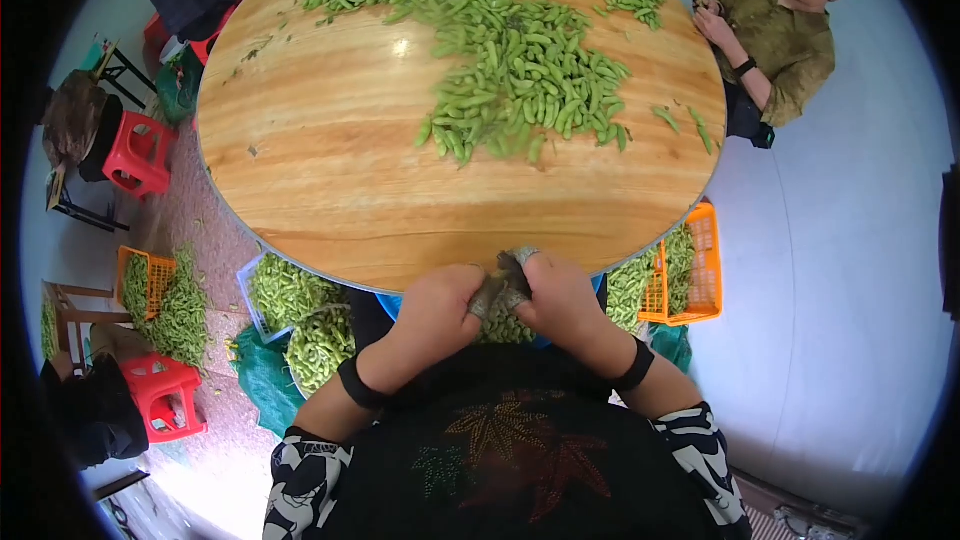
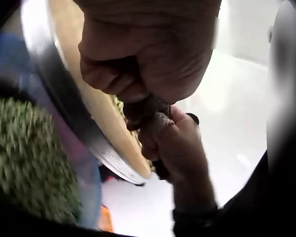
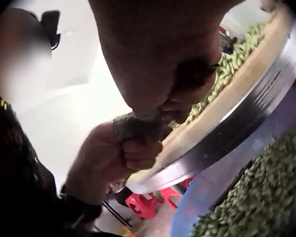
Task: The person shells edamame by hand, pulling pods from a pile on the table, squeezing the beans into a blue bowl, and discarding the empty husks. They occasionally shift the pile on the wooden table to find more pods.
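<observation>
My left hand (image 1: pixel 440 298) and right hand (image 1: pixel 562 302) meet at the near table edge, fingers curled and fingertips together. Grey speckled covers wrap some of the digits; one shows on the left thumb (image 3: pixel 130 127) in the right wrist view. Between the fingertips they pinch a small dark piece (image 1: pixel 498 283), mostly hidden; I cannot tell its kind. Below the hands stands a blue tub (image 3: pixel 185 210) of small green beans (image 3: pixel 266 195). Green soybean pods (image 1: pixel 520 70) lie heaped across the round wooden table (image 1: pixel 320 160).
A blue-white crate (image 1: pixel 250 295) of pods stands left of my lap, an orange crate (image 1: pixel 708 270) of pods to the right. Red stools (image 1: pixel 140 155) and a pod heap (image 1: pixel 180 315) occupy the left floor. Another person (image 1: pixel 780 40) sits at the far right, handling something small.
</observation>
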Tool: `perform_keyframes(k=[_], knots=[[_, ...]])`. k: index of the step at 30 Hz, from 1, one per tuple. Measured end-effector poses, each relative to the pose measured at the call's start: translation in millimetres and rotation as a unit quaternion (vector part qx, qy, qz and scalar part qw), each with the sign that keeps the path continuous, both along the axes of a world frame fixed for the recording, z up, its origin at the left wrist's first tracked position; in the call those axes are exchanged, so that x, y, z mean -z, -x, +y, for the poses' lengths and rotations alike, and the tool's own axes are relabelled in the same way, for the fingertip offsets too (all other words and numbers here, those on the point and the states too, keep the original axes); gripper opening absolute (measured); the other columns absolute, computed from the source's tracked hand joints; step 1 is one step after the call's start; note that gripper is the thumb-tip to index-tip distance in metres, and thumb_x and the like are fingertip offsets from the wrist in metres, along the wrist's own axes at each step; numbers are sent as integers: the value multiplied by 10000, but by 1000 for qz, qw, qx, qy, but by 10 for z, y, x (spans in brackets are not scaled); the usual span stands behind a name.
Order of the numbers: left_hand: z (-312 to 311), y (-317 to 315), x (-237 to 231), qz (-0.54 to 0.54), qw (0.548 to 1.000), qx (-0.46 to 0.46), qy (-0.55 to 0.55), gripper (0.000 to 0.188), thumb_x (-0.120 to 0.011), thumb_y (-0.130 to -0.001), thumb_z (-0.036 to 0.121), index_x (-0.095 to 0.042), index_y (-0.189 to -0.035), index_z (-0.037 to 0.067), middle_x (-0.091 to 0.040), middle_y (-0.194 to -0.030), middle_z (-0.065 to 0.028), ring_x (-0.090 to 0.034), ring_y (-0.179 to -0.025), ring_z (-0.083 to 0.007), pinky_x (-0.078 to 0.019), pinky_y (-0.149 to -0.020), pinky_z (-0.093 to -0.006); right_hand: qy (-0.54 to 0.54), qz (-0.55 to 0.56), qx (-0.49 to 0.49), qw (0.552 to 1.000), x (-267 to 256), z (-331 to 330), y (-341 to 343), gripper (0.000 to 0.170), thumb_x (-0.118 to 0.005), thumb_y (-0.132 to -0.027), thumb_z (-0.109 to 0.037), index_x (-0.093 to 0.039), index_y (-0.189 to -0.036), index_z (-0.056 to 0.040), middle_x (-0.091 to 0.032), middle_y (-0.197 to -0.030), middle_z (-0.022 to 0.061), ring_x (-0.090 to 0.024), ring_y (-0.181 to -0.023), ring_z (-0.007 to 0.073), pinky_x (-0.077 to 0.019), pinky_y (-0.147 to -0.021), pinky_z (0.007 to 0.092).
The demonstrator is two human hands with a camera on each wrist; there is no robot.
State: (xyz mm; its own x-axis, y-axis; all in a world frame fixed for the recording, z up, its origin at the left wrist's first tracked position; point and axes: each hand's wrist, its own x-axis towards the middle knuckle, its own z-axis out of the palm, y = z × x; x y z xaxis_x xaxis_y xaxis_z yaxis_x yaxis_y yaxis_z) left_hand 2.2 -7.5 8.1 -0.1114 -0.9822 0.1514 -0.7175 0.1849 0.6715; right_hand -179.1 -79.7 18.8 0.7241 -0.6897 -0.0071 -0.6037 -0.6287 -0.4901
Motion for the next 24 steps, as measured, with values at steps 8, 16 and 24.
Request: perform_keyframes(k=[8,16,24], knots=[[635,-843,105,114,911,-392,48,149,-683,-851,139,-641,-806,4,-599,-621,-105,-496,-536,-118,-425,-510,-292,-174,-170,-14,970,143,-355,-1,266,-683,-800,-235,-610,-967,-42,-637,-926,167,-613,-820,354,-493,-691,412],[1148,-1511,341,-200,829,-516,-78,273,-699,-831,271,-647,-881,8,-655,-794,-144,-636,-706,-286,-484,-614,-367,186,-18,207,960,315,-1260,-381,242,-669,-782,-221,-584,-871,-13,-615,-760,200,-615,-754,376,-497,-696,464],[215,-381,-133,103,980,-140,98,170,-581,-850,68,-636,-1003,22,-622,-842,-173,-604,-780,-353,-488,-689,-398,-240,-123,14,963,-165,-281,18,269,-696,-771,-152,-634,-1000,-26,-640,-838,123,-631,-763,244,-496,-707,329]])
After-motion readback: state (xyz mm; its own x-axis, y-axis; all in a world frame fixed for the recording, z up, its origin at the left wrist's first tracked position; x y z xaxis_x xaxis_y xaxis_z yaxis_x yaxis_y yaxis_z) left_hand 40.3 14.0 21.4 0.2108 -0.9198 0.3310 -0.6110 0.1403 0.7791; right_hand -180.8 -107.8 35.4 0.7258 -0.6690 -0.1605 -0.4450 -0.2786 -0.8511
